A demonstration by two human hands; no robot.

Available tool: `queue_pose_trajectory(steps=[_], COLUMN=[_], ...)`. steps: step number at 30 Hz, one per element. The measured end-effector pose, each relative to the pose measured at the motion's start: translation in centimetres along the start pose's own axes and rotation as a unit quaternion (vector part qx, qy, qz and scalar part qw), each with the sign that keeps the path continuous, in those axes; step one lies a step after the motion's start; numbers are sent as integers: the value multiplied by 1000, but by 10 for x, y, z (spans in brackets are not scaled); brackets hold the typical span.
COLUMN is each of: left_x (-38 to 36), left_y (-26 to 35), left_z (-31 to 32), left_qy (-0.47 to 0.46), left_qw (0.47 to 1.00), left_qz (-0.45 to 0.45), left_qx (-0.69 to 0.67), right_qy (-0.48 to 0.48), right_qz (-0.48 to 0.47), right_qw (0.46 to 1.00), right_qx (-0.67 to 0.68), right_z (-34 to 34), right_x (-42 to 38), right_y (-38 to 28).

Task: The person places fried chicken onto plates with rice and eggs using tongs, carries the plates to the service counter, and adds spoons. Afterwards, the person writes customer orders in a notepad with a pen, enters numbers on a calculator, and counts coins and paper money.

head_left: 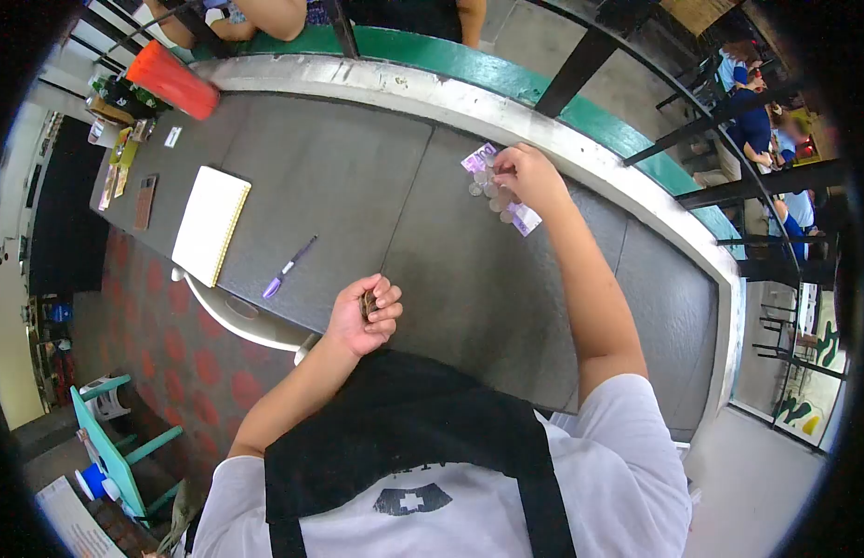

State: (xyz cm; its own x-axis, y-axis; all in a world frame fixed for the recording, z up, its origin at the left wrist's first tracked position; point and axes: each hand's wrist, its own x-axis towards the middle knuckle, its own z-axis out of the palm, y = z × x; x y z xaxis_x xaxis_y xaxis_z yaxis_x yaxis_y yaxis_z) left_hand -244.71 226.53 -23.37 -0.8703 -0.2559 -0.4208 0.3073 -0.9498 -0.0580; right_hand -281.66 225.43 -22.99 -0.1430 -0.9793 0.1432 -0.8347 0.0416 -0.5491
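My right hand (pixel 527 179) reaches to the far side of the grey counter, its thumb and fingers pinched over a group of silver coins (pixel 493 191). Whether a coin sits between the fingertips is hidden. Under and beside the coins lies a purple banknote (pixel 478 158), with another purple note end (pixel 526 219) showing nearer to me. My left hand (pixel 365 314) is held near the counter's front edge, palm up, with fingers curled around some dark, brownish coins (pixel 368 303).
A purple-and-white pen (pixel 290 267) and a spiral notebook (pixel 211 225) lie left on the counter (pixel 311 158). Farther left are a phone (pixel 145 202) and a red-orange container (pixel 173 80). A white ledge with black bars borders the far side; people are beyond it. A white chair (pixel 241 312) touches the front edge.
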Motion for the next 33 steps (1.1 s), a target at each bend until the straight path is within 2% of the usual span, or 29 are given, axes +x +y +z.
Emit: queue_pose_trajectory(steps=[6,9,12,15,18,21,22,24,26,27,28,30,33], left_x=[4,7,9,11,16,17,17,15,18,19,21,24,26], left_y=[0,-2,-6,-9,-8,-6,-6,-8,-11,-13,-14,-17,-12], left_z=[1,2,7,7,1,-6,-7,1,10,13,15,15,6], left_qy=[13,21,33,29,10,-6,2,19,58,79,91,114,57], left_qw=[1000,999,999,998,998,997,997,997,994,991,989,986,991], left_qz=[-5,-13,-26,-27,-41,-41,-40,-37,-31,-30,-30,-32,-68], left_qx=[12,20,30,52,51,58,61,65,92,105,109,117,100], right_qy=[-16,-83,-29,5,31,14,6,-11,-21,-31,-77,-91,-45], right_qz=[37,84,119,163,131,127,155,209,133,81,56,-65,-102], right_qw=[999,992,992,986,991,992,986,963,975,970,963,967,969], right_qx=[-26,-38,43,40,13,12,66,171,177,228,251,228,222], right_z=[-2,-3,-2,1,5,6,6,-9,-5,7,8,18,30], right_x=[4,10,3,-7,-8,-8,-12,-32,-55,-68,-79,-98,-108], right_y=[-5,0,-1,-1,8,5,2,-48,-79,-90,-109,-141,-155])
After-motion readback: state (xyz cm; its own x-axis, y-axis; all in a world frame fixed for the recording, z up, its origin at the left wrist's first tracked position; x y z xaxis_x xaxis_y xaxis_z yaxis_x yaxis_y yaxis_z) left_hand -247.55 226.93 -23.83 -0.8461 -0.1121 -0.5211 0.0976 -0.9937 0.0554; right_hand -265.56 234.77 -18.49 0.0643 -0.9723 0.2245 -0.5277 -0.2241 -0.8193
